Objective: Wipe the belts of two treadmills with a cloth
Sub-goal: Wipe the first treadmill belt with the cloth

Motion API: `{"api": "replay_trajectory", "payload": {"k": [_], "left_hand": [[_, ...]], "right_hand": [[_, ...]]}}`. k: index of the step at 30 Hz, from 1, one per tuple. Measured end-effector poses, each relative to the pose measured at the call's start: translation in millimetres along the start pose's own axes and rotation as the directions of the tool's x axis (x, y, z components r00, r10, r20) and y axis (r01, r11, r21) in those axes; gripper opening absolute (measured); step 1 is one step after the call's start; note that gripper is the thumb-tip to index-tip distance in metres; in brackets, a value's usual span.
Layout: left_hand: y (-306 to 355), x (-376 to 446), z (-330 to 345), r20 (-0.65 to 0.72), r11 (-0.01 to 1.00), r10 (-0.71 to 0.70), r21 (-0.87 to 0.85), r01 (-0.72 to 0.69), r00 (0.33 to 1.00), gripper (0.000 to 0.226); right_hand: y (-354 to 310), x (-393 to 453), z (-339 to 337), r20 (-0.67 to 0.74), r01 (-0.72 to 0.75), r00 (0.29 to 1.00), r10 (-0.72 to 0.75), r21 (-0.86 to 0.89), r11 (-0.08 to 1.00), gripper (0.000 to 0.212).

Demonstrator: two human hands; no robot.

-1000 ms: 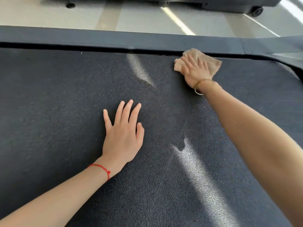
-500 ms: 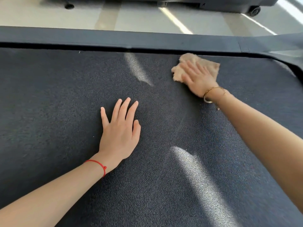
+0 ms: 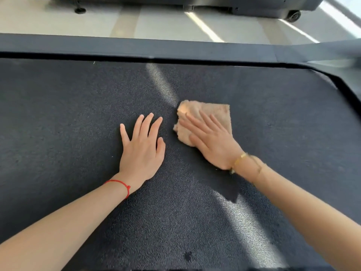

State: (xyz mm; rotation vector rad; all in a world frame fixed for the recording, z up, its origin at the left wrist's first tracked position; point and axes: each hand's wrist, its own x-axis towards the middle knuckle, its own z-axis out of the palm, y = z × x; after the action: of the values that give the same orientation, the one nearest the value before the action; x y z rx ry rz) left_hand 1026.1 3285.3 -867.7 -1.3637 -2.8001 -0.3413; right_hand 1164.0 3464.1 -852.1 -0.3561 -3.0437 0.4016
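Right now the right hand is pressing flat, fingers straight and spread, on a small tan terry cloth lying mid-way across the dark grey textured treadmill belt. Left hand is resting palm-down, fingers spread, on the belt just beside the cloth, holding nothing. Cloth is looking soft, light and limp, likely to bunch on the grippy belt, so it is best handled with a flat palm over its middle rather than by a corner pinch.

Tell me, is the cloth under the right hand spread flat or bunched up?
Mostly flat. The cloth lies on the belt as a small pad under the right hand, rumpled along its left edge.
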Motion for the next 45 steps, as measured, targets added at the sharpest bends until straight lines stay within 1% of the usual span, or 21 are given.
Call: {"api": "replay_trajectory", "payload": {"k": [2, 3, 5, 7, 9, 11, 13, 15, 18, 20, 25, 27, 28, 30, 32, 34, 35, 38, 40, 43, 45], "left_hand": [[-1, 0, 1, -0.003, 1.0, 0.003, -0.013, -0.003, 1.0, 0.058], [-1, 0, 1, -0.005, 1.0, 0.002, -0.017, -0.002, 1.0, 0.058], [-1, 0, 2, -0.011, 1.0, 0.003, -0.023, -0.003, 1.0, 0.058], [-1, 1, 3, -0.019, 0.999, 0.008, -0.031, -0.008, 1.0, 0.057], [-2, 1, 3, -0.03, 0.999, 0.01, -0.04, -0.012, 0.999, 0.057], [-2, 1, 4, -0.034, 0.999, 0.009, -0.051, -0.011, 0.999, 0.057], [-3, 1, 5, -0.039, 0.998, 0.008, -0.06, -0.01, 0.999, 0.056], [-3, 0, 5, -0.052, 0.998, 0.011, -0.058, -0.014, 0.999, 0.055], [-2, 0, 5, -0.067, 0.997, 0.009, -0.071, -0.014, 0.998, 0.053], [-1, 1, 5, -0.073, 0.996, 0.003, -0.088, -0.01, 0.997, 0.052], [-2, 0, 5, -0.081, 0.996, 0.002, -0.085, -0.009, 0.997, 0.052], [-2, -1, 4, -0.079, 0.997, 0.007, -0.079, -0.014, 0.997, 0.052], [-2, -1, 4, -0.076, 0.997, 0.008, -0.077, -0.014, 0.997, 0.053], [-2, -2, 4, -0.071, 0.997, 0.004, -0.079, -0.009, 0.997, 0.053], [-1, -2, 3, -0.064, 0.997, 0.003, -0.076, -0.008, 0.998, 0.053], [-1, -2, 3, -0.062, 0.997, 0.008, -0.076, -0.013, 0.998, 0.053], [-1, -2, 3, -0.062, 0.997, 0.009, -0.076, -0.014, 0.998, 0.053], [-2, -1, 4, -0.058, 0.997, 0.01, -0.08, -0.015, 0.998, 0.053], [-3, -1, 4, -0.06, 0.996, 0.014, -0.082, -0.019, 0.998, 0.053], [-3, -2, 4, -0.06, 0.996, 0.024, -0.08, -0.029, 0.998, 0.053], [-4, -3, 4, -0.058, 0.997, 0.03, -0.073, -0.035, 0.998, 0.053]], "right_hand": [[4, -26, -2, 0.013, 0.026, 1.0, -0.026, -0.008, 1.0, 0.049], [14, -29, -4, 0.011, 0.002, 1.0, -0.001, -0.032, 1.0, 0.049], [41, -22, -12, -0.011, -0.138, 0.99, 0.138, -0.056, 0.989, 0.049], [60, -9, -21, -0.015, -0.316, 0.949, 0.315, -0.033, 0.948, 0.049], [57, -6, -21, -0.02, -0.387, 0.922, 0.386, -0.021, 0.922, 0.049], [35, -19, -14, -0.014, -0.328, 0.945, 0.328, -0.013, 0.945, 0.049], [2, -46, -6, 0.009, -0.191, 0.981, 0.191, -0.022, 0.981, 0.05], [-34, -79, 0, 0.055, -0.076, 0.995, 0.078, -0.033, 0.997, 0.051], [-84, -124, 9, 0.155, 0.098, 0.984, -0.089, -0.053, 0.994, 0.052], [-105, -150, 12, 0.194, 0.175, 0.966, -0.169, -0.011, 0.985, 0.052], [-110, -172, 12, 0.222, 0.264, 0.938, -0.265, 0.036, 0.964, 0.052], [-96, -162, 10, 0.226, 0.257, 0.942, -0.249, -0.009, 0.966, 0.052], [-86, -154, 8, 0.217, 0.216, 0.954, -0.204, -0.029, 0.976, 0.052], [-66, -133, 0, 0.183, 0.053, 0.982, -0.046, -0.038, 0.998, 0.052], [-54, -114, -4, 0.135, -0.112, 0.983, 0.123, -0.086, 0.99, 0.052], [-57, -109, -3, 0.117, -0.186, 0.974, 0.195, -0.088, 0.979, 0.052], [-63, -112, -1, 0.13, -0.175, 0.975, 0.182, -0.059, 0.983, 0.052], [-89, -141, 7, 0.199, -0.023, 0.98, 0.025, -0.009, 1.0, 0.053], [-101, -163, 13, 0.183, 0.042, 0.982, -0.037, -0.027, 0.999, 0.053], [-103, -176, 15, 0.154, 0.039, 0.987, -0.04, 0.013, 0.999, 0.051], [-92, -172, 14, 0.136, -0.02, 0.991, 0.016, 0.03, 0.999, 0.052]]}}
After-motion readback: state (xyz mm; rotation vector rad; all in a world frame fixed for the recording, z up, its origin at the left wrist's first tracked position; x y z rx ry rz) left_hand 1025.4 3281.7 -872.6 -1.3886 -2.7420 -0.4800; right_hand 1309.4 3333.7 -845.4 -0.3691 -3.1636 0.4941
